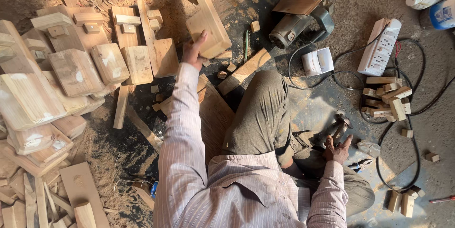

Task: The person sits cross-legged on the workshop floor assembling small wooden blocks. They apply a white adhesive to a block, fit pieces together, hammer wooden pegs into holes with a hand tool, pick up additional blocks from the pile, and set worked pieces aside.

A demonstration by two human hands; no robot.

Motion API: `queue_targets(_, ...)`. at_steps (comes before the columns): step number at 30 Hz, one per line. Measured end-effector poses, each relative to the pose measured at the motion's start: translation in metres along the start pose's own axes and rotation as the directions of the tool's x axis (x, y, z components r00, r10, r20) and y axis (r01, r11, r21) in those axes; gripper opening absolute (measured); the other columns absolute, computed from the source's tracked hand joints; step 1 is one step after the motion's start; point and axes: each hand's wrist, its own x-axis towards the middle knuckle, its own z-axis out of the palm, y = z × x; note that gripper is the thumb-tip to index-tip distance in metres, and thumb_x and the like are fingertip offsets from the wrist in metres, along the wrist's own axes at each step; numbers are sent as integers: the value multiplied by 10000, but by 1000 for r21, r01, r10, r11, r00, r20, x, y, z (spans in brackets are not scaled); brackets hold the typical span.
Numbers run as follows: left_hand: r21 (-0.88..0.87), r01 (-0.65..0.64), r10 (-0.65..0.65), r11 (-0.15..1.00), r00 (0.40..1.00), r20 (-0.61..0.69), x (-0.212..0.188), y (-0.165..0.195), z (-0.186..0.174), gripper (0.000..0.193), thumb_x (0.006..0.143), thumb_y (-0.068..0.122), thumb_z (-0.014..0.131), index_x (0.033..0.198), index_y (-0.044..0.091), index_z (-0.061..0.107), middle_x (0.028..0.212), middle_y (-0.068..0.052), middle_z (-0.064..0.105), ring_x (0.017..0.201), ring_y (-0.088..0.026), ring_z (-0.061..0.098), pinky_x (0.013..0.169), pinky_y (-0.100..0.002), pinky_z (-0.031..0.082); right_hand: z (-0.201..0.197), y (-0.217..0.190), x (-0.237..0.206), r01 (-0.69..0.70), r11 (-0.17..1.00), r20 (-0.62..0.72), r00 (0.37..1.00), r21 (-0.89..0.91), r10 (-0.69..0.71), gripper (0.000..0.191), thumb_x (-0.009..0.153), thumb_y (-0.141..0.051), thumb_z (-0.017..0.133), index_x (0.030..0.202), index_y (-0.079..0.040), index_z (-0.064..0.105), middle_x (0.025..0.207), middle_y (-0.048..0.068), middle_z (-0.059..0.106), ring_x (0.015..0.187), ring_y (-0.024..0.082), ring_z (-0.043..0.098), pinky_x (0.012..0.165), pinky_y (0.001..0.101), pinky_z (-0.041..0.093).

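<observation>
Here we sit on the workshop floor [332, 0] with both arms out. Our left hand [193, 50] reaches forward and grips the near edge of a long wooden board [206, 17], the fingers [201, 38] clamped on it with the thumb under the edge; the board slants away from the fingertips toward the top of the view. Just left of those fingers lies a spread of flat wooden blocks [109, 62], and beyond that a bigger heap of offcuts [28, 100]. Just right of them a green pencil [246, 45] lies on the floor, with a wooden strip [244, 71] nearer our bent knee [263, 100].

Our right hand [337, 148] rests low beside our leg, fingers [347, 141] loosely spread and touching the head of a hammer [340, 126]; we cannot tell whether they grip it. Beyond those fingers sit a circular saw [301, 17], a white power strip [379, 46] and black cables [412, 114], with a pile of small wooden pieces [388, 100] to their right.
</observation>
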Motion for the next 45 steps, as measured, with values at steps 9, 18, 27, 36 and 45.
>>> queue_targets(9, -627, 250, 21, 738, 920, 392, -36, -68, -10, 635, 984, 615, 523, 1337, 93, 607, 1151, -153, 709, 920, -378, 706, 674, -516, 609, -2, -1, -5, -37, 984, 44, 999, 173, 30, 1010, 858, -468, 754, 1683, -137, 273, 1259, 269, 667, 1039, 416, 730, 914, 444, 557)
queue_targets(18, 277, -493, 421, 825, 862, 282, -89, -21, -3, 981, 846, 436, 882, 1585, 18, 390, 1467, -160, 575, 1340, -298, 589, 1125, -408, 493, 1, 3, -6, 88, 994, -36, 995, -66, -90, 951, 945, -484, 769, 1683, -108, 300, 1255, 300, 671, 1045, 491, 663, 885, 501, 520)
queue_targets(27, 99, -524, 297, 846, 617, 729, -169, 17, 95, 1156, 782, 444, 933, 1648, 31, 288, 1462, -157, 588, 1319, -268, 622, 1116, -414, 551, -10, -20, -22, 218, 590, -140, 975, 777, -175, 880, 1018, -293, 744, 1679, -67, 208, 1390, 213, 666, 1126, 262, 690, 903, 350, 577)
queue_targets(36, 73, 543, -292, 836, 328, 898, -182, -175, 158, 471, 999, 321, 830, 1259, 33, 564, 1211, -90, 662, 1175, -212, 648, 1011, -406, 556, -78, -82, -91, -74, -138, -16, 828, 988, -560, 985, 999, -336, 717, 1716, -33, 114, 1763, 85, 277, 1603, 206, 377, 1310, 363, 347)
queue_targets(45, 636, -118, -434, 762, 637, 638, -213, -255, 208, 712, 993, 606, 549, 1247, -45, 687, 1152, -157, 743, 1050, -225, 655, 938, -366, 506, -12, -9, -60, 32, 123, -19, 994, 992, -107, 833, 1092, -133, 609, 1700, -92, 41, 1603, 123, 446, 1321, 178, 550, 1137, 318, 470)
